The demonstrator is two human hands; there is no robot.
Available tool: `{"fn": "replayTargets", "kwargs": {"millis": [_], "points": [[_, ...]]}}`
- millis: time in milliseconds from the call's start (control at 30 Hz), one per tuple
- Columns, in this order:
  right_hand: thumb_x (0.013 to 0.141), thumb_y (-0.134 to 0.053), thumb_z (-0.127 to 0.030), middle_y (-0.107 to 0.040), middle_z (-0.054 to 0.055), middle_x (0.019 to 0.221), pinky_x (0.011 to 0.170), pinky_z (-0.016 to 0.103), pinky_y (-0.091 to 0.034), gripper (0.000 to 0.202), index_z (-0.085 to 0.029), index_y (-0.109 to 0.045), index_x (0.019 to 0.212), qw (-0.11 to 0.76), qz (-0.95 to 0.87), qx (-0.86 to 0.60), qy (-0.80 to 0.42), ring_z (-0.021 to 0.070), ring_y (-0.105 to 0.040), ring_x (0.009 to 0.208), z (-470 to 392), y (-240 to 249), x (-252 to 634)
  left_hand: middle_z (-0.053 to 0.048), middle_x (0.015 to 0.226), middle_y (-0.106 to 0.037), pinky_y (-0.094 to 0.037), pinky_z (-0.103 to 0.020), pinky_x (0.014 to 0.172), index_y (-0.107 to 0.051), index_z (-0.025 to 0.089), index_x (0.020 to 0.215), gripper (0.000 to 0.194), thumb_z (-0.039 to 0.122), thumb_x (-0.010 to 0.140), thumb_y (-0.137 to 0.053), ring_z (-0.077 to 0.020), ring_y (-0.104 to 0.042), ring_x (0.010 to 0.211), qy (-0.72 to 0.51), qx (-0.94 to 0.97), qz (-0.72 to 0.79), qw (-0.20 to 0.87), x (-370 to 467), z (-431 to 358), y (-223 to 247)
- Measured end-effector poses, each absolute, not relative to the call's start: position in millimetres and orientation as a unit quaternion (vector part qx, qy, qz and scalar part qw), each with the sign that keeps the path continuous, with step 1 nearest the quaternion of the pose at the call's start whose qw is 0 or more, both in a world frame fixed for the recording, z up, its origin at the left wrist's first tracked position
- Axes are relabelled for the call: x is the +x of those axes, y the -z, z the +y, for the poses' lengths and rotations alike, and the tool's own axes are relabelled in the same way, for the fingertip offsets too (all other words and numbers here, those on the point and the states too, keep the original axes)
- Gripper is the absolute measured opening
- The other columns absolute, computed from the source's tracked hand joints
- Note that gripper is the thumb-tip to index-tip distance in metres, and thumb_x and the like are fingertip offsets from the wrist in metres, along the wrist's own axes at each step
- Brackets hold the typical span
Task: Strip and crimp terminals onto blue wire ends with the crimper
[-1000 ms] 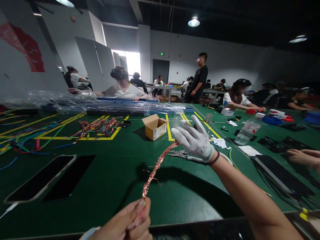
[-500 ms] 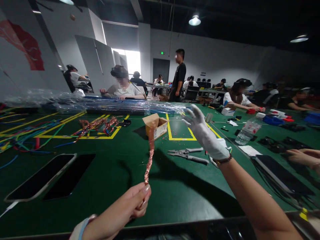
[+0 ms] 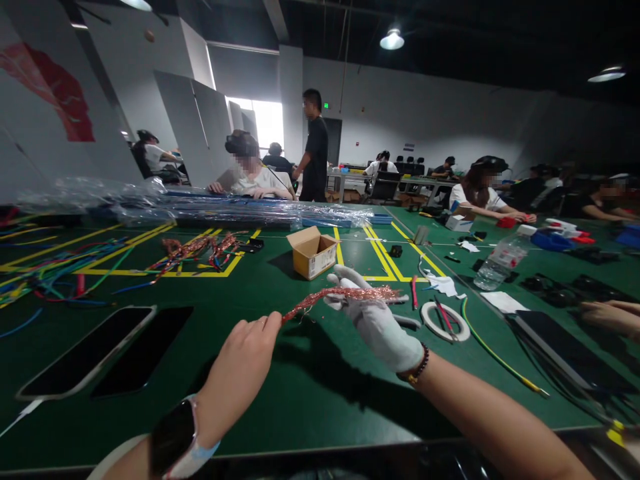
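A twisted bundle of copper wire [image 3: 305,305] is pinched at its near end by my bare left hand [image 3: 250,353]. It runs almost level to the right and frays into loose strands. My right hand [image 3: 373,327], in a white glove, is under and behind the frayed part, which lies across it. The gloved fingers are stretched out, not wrapped round the wire. Behind the glove, wire-stripping pliers [image 3: 407,322] are mostly hidden, with grey handle ends showing. An open cardboard box [image 3: 313,253] stands just beyond my hands.
Copper strands [image 3: 200,250] and coloured wires [image 3: 65,267] lie to the left, near two phones [image 3: 90,350]. At right are a roll of tape [image 3: 429,313], a green-yellow wire [image 3: 500,357] and a water bottle [image 3: 503,260]. Plastic-wrapped lengths [image 3: 240,208] span the back. Co-workers sit around.
The copper bundle has swung from upright to nearly level, pointing right. My gloved right hand has come down and left to meet it. A standing person in the background has moved left.
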State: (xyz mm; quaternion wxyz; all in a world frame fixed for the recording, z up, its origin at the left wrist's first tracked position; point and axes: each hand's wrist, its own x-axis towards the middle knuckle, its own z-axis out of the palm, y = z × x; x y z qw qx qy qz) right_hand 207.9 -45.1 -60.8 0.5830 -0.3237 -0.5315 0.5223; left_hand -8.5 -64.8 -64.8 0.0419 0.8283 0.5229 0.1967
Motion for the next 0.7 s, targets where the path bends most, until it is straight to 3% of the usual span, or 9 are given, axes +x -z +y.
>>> {"fn": "replayTargets", "kwargs": {"millis": [167,333,500,600,700], "points": [[0.075,-0.068,-0.028,-0.067,0.003,0.107,0.096,0.039,-0.049,0.061,-0.027,-0.045,0.132,0.580,-0.505,-0.301,-0.564,0.0183,-0.064,0.100,-48,67,202,-0.010,0.085,-0.060,-0.034,-0.035,0.074,-0.055,0.019,0.091,0.021,0.012,0.091,-0.035,-0.0257,-0.055,0.073,-0.135,0.833,0.536,0.012,-6,-66,63],[0.086,-0.057,-0.046,-0.065,0.002,0.111,0.091,0.039,-0.051,0.040,-0.029,-0.054,0.122,0.643,-0.478,-0.270,-0.534,0.0170,-0.066,0.094,-56,66,203,-0.008,0.076,-0.055,-0.033,-0.033,0.072,-0.054,0.019,0.084,0.018,0.016,0.092,-0.038,-0.0239,-0.050,0.066,-0.196,0.820,0.535,0.061,-7,-63,73],[0.081,-0.064,-0.046,-0.067,0.002,0.105,0.078,0.031,-0.054,0.033,-0.025,-0.064,0.107,0.693,-0.418,-0.307,-0.501,0.0133,-0.064,0.078,-54,49,205,-0.006,0.075,-0.053,-0.033,-0.035,0.080,-0.054,0.020,0.082,0.019,0.016,0.091,-0.038,-0.0231,-0.049,0.070,-0.258,0.809,0.507,0.149,-1,-69,84],[0.080,-0.065,-0.048,-0.068,0.001,0.095,0.064,0.025,-0.053,0.030,-0.024,-0.066,0.099,0.688,-0.420,-0.321,-0.498,0.0107,-0.061,0.068,-48,46,212,-0.004,0.074,-0.053,-0.034,-0.032,0.076,-0.054,0.021,0.082,0.017,0.024,0.093,-0.041,-0.0218,-0.049,0.072,-0.218,0.818,0.460,0.269,2,-76,78],[0.084,-0.060,-0.051,-0.066,0.000,0.089,0.059,0.023,-0.051,0.030,-0.025,-0.064,0.096,0.649,-0.492,-0.331,-0.477,0.0101,-0.059,0.065,-49,42,221,-0.001,0.071,-0.049,-0.036,-0.027,0.067,-0.051,0.020,0.075,0.030,0.038,0.096,-0.038,-0.0167,-0.046,0.068,-0.145,0.786,0.368,0.475,2,-85,62]]}}
